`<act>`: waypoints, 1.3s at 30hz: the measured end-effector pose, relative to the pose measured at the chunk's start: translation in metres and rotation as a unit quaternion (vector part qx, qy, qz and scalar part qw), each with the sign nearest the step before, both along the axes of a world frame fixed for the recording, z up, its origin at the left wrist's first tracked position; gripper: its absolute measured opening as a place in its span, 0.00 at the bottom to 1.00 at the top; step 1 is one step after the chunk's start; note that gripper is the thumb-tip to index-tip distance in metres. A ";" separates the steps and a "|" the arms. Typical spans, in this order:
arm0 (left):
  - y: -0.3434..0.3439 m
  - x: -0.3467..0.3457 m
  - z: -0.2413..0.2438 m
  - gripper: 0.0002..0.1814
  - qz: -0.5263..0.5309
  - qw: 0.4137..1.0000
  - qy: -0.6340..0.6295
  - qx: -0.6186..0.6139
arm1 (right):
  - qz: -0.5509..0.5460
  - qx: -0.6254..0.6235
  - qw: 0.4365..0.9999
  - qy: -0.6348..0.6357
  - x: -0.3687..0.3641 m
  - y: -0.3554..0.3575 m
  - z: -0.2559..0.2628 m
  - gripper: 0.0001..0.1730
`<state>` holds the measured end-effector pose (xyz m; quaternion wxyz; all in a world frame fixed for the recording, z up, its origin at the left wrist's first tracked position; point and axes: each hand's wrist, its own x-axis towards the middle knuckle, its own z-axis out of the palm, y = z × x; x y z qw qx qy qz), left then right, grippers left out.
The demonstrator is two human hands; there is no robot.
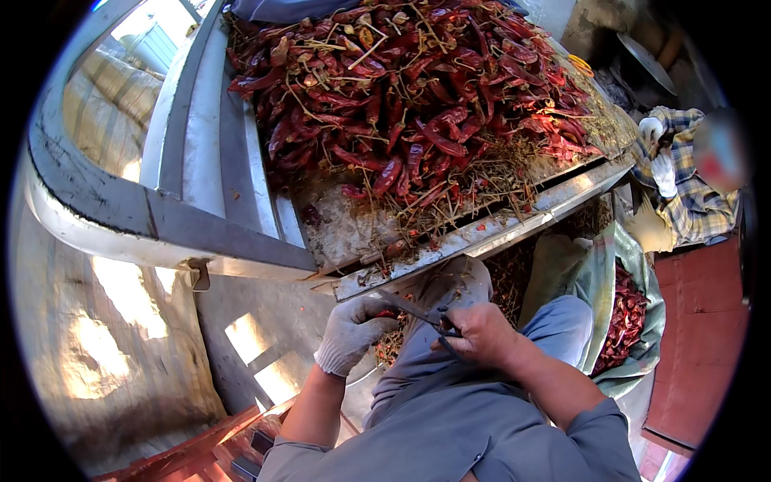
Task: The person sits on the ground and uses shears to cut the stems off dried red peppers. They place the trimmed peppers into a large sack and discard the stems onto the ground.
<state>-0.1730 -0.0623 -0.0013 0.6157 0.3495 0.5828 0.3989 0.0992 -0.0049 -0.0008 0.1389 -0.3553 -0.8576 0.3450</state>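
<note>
In a white knit glove, my left hand (355, 334) pinches a dried red chili pepper (388, 313), mostly hidden by the fingers. Bare, my right hand (485, 334) grips the dark handles of metal scissors (418, 310). Their blades reach left to the gloved fingers; whether they touch the pepper I cannot tell. Beyond both hands, a large heap of dried red chili peppers (391, 108) with stems lies on a metal-edged platform (373, 241). Loose stems (476, 187) litter its near side.
A green woven sack (650, 337) holding red peppers stands right of my legs. Farther right sits another person in a plaid shirt and white gloves (664, 172). A grey metal rail (223, 238) borders the platform's left. Cut bits (394, 340) lie below my hands.
</note>
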 end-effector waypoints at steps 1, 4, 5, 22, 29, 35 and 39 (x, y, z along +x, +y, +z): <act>-0.001 0.000 0.004 0.14 0.010 1.000 0.004 -0.017 | -0.005 0.017 1.000 -0.019 -0.003 0.006 0.003 0.28; -0.003 -0.004 0.009 0.15 0.035 0.998 0.017 -0.040 | -0.021 0.072 0.994 -0.077 -0.020 0.029 0.017 0.27; -0.004 -0.006 0.007 0.15 0.042 0.998 0.012 -0.034 | -0.027 0.075 0.992 -0.098 -0.029 0.036 0.025 0.26; -0.001 -0.003 0.027 0.41 0.135 0.986 0.030 0.091 | -0.049 0.039 0.990 0.129 -0.109 0.057 0.039 0.18; 0.016 0.027 0.019 0.39 0.005 0.967 0.181 0.177 | -0.152 -0.319 0.872 0.340 -0.087 0.021 -0.003 0.14; 0.062 0.007 0.067 0.25 -0.003 0.787 0.561 0.255 | -0.228 -0.487 0.740 0.404 -0.020 0.028 -0.028 0.10; 0.098 -0.004 0.068 0.22 -0.075 0.609 0.750 0.246 | -0.267 -0.548 0.703 0.365 0.042 0.015 -0.054 0.10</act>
